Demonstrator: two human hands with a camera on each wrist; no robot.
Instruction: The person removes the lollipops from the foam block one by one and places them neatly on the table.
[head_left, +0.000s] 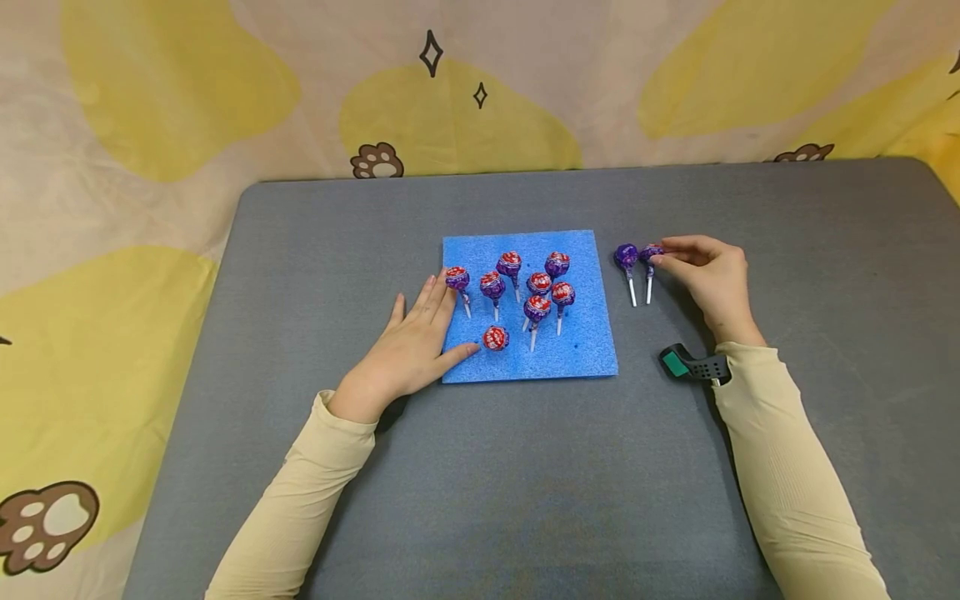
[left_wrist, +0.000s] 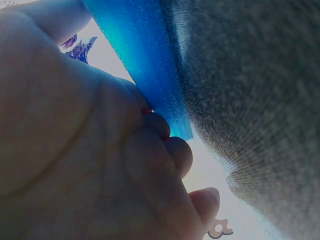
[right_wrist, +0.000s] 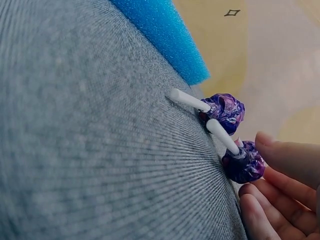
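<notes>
A blue foam block (head_left: 577,358) lies flat, with several purple-and-red wrapped lollipops (head_left: 537,308) standing in it on white sticks. My left hand (head_left: 408,346) rests along the foam's left edge, fingers spread, the thumb by the front lollipop (head_left: 496,338). In the left wrist view the fingertips press at the side of the foam (left_wrist: 145,60). Right of the foam, my right hand (head_left: 708,279) pinches the wrapped head of a lollipop (right_wrist: 243,162) between thumb and fingers, its stick pointing toward me. Beside it lies another lollipop (head_left: 626,257) on the table.
The grey table (head_left: 480,500) has rounded back corners. A black strap with a green face (head_left: 678,362) sits at the right wrist. Behind the table hangs a yellow and cream cloth (head_left: 517,83) with paw prints.
</notes>
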